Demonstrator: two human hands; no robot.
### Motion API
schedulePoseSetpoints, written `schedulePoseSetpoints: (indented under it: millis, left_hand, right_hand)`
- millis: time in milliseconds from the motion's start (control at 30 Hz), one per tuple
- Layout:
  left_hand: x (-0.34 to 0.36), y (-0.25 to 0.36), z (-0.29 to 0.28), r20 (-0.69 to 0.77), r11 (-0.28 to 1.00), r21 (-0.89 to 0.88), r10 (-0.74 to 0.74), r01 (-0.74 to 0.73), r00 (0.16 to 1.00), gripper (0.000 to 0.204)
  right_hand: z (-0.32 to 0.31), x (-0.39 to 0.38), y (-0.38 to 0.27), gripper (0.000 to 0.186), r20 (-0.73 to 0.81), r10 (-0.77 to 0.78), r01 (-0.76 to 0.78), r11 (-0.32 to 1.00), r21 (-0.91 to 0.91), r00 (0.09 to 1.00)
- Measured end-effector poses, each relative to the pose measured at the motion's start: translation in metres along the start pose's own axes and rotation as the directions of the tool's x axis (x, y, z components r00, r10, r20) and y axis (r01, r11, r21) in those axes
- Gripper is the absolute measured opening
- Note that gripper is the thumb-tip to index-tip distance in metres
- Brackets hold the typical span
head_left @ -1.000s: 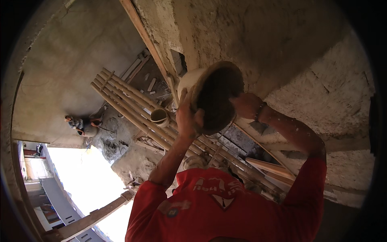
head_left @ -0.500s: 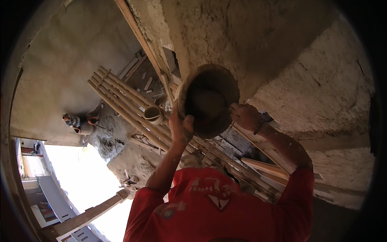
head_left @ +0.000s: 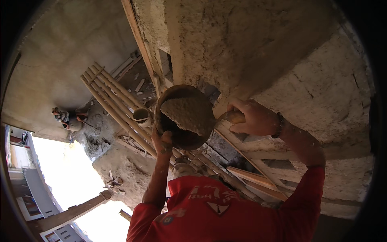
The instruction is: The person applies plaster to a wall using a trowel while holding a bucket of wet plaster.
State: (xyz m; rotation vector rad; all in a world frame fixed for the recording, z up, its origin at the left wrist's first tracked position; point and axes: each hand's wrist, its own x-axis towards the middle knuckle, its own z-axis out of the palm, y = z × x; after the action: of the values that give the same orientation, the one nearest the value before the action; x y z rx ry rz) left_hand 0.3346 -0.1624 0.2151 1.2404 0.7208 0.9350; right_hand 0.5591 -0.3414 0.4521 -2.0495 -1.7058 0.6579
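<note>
My left hand [head_left: 162,144] grips the near-left rim of a round, mortar-crusted bucket [head_left: 183,139], thumb over the edge. Closed around the wooden handle of a trowel [head_left: 235,117], my right hand [head_left: 258,117] is just right of the bucket. A broad load of wet grey-brown mortar [head_left: 187,112] covers the trowel's blade, which lies across the bucket's mouth. The blade itself is hidden beneath the mortar. Beyond the bucket rises a wall [head_left: 250,48], with darker, wet-looking plaster and a paler rough area to the right.
Bamboo poles [head_left: 113,103] run diagonally below, and a second bucket [head_left: 142,116] stands on them. At the far left, a co-worker [head_left: 64,117] is beside a barrel-like container. A wooden batten [head_left: 141,40] edges the wall. Planks [head_left: 254,175] lie at lower right.
The trowel has come up from inside the bucket, now heaped with mortar. The bucket and my left hand have shifted left and lower; my right hand has moved slightly right.
</note>
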Motion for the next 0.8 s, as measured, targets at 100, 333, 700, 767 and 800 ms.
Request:
schedulePoseSetpoints:
  millis: [100, 333, 700, 767, 800]
  left_hand:
    - [-0.006, 0.001, -0.005, -0.088, 1.0, -0.004, -0.017, 0.017, 0.996, 0.054]
    - [-0.014, 0.004, 0.002, -0.081, 0.999, 0.024, -0.022, 0.024, 0.996, 0.056]
    - [-0.029, 0.004, 0.036, 0.024, 0.993, 0.112, -0.026, 0.023, 0.999, 0.056]
    - [-0.034, 0.005, 0.044, 0.051, 0.981, 0.194, 0.017, -0.027, 0.999, 0.057]
    - [-0.037, 0.005, 0.051, 0.068, 0.972, 0.233, 0.01, -0.026, 0.998, 0.057]
  right_hand:
    - [-0.029, 0.0, -0.018, 0.038, 0.081, -0.101, 0.1, 0.995, 0.024, 0.992]
    - [-0.081, -0.022, 0.075, 0.042, -0.358, -0.004, -0.149, 0.904, -0.4, 0.934]
    - [-0.044, -0.058, 0.075, 0.031, -0.058, 0.379, -0.369, 0.92, 0.134, 0.923]
    - [0.003, -0.048, 0.073, 0.036, 0.247, 0.487, -0.544, 0.781, 0.307, 0.838]
    - [0.022, -0.047, 0.075, 0.037, 0.363, 0.52, -0.627, 0.713, 0.313, 0.773]
